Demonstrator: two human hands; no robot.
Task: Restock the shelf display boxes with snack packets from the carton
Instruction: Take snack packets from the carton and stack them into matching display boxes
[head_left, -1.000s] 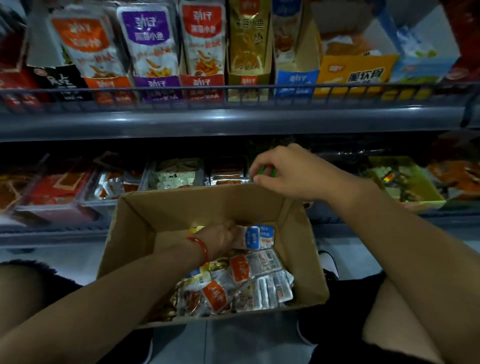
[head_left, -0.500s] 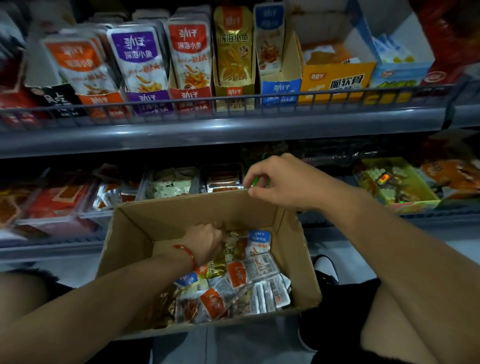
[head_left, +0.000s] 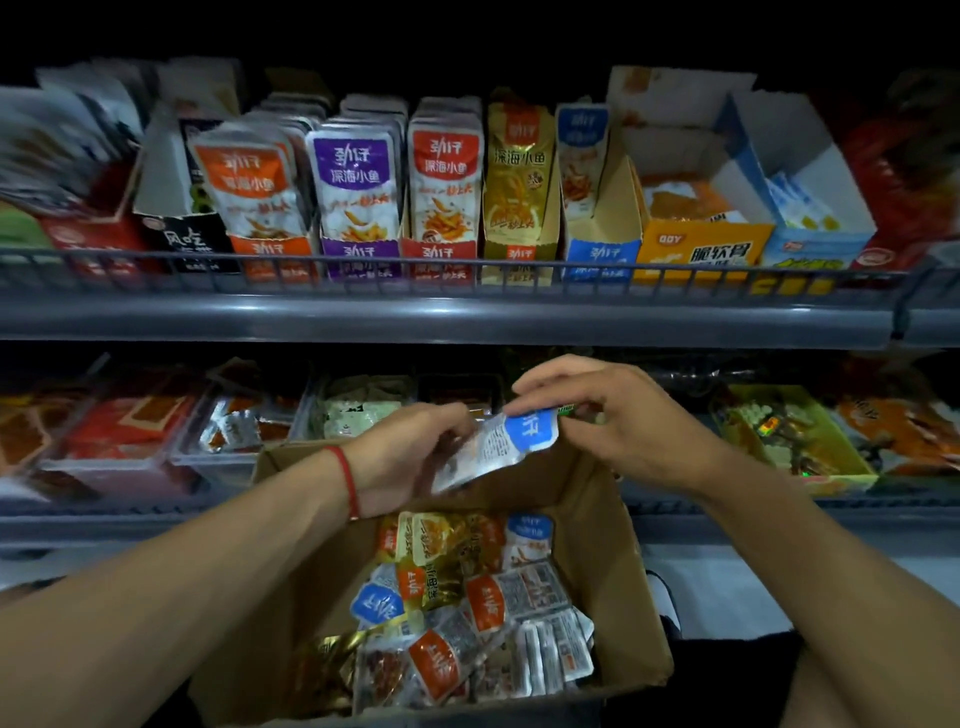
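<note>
An open brown carton (head_left: 618, 561) sits on my lap, holding several loose snack packets (head_left: 467, 613) in orange, blue and gold. Above its far edge my left hand (head_left: 410, 452) grips the lower end of a blue-topped silver packet (head_left: 498, 441). My right hand (head_left: 608, 410) pinches the blue top of the same packet and also holds something small and green (head_left: 566, 411). On the upper shelf stand display boxes: orange (head_left: 260, 208), purple (head_left: 358, 202), red (head_left: 447, 192), gold (head_left: 519, 182) and a blue box (head_left: 597, 228) with few packets in it.
A grey wire rail (head_left: 467, 270) runs along the upper shelf front. A yellow box (head_left: 701, 244) and a light blue box (head_left: 810, 218) stand at the right. The lower shelf carries clear trays (head_left: 234, 431) and a green tray (head_left: 795, 441). A shoe (head_left: 665, 603) shows beside the carton.
My left hand has risen out of the carton with a blue-topped packet, and my right hand now pinches its top. The view has tilted up toward the upper shelf.
</note>
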